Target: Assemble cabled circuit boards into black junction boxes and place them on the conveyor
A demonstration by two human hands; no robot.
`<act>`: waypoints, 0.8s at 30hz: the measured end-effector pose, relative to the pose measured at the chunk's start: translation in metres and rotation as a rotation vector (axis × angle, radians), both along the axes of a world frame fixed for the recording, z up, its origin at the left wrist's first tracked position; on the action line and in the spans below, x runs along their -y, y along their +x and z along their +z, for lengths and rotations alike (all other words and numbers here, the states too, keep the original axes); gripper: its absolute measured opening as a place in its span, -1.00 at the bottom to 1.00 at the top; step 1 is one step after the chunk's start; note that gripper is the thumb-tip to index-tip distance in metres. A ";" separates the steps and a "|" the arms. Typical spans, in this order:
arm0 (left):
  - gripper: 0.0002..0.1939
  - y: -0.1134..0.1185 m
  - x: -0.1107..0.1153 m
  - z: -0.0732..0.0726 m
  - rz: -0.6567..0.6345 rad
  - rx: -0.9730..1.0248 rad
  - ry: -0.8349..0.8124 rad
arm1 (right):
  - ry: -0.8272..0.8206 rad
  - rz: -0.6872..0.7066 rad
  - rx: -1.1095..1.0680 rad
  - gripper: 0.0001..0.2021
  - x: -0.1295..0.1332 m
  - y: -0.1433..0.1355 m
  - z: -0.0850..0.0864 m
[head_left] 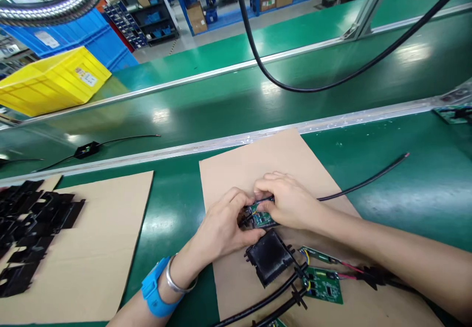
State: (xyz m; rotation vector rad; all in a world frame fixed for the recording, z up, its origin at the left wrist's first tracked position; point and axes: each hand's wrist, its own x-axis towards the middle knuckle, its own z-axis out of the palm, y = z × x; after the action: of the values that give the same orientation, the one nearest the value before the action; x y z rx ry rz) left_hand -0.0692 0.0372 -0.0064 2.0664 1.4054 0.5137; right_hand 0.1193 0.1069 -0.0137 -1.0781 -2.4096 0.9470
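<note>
Both our left hand (224, 226) and right hand (289, 201) grip the light, fragile circuit board (262, 219) between them; edges seem the safest hold.

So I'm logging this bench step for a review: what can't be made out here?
Head view only:
- Small green circuit board: mostly covered by left hand and right hand; its parts can't be read.
- Yellow bin label: too small.
- Black plastic parts: cut off by the left edge.
- Lower green board: markings too small.
</note>
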 end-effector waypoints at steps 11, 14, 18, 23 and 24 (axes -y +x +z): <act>-0.63 0.000 -0.001 0.002 -0.023 -0.044 0.014 | 0.097 0.301 -0.045 -0.85 -0.005 0.018 0.011; -0.61 -0.001 -0.001 0.001 -0.021 -0.037 0.017 | 0.205 0.379 0.068 -0.93 -0.009 0.020 0.011; -0.59 -0.002 -0.002 0.002 -0.028 -0.025 0.023 | 0.267 0.391 0.156 -0.92 -0.010 0.022 0.012; -0.58 -0.001 -0.003 0.003 -0.040 -0.029 0.015 | 0.262 0.427 0.209 -0.91 -0.011 0.020 0.017; -0.58 -0.001 -0.003 0.003 -0.040 -0.033 0.013 | 0.248 0.434 0.193 -0.91 -0.012 0.019 0.016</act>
State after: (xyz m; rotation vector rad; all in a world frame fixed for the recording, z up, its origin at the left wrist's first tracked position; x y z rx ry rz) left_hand -0.0698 0.0403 -0.0032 2.1176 1.3801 0.4748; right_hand 0.1384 0.1189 0.0028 -0.5921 -2.8973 0.6587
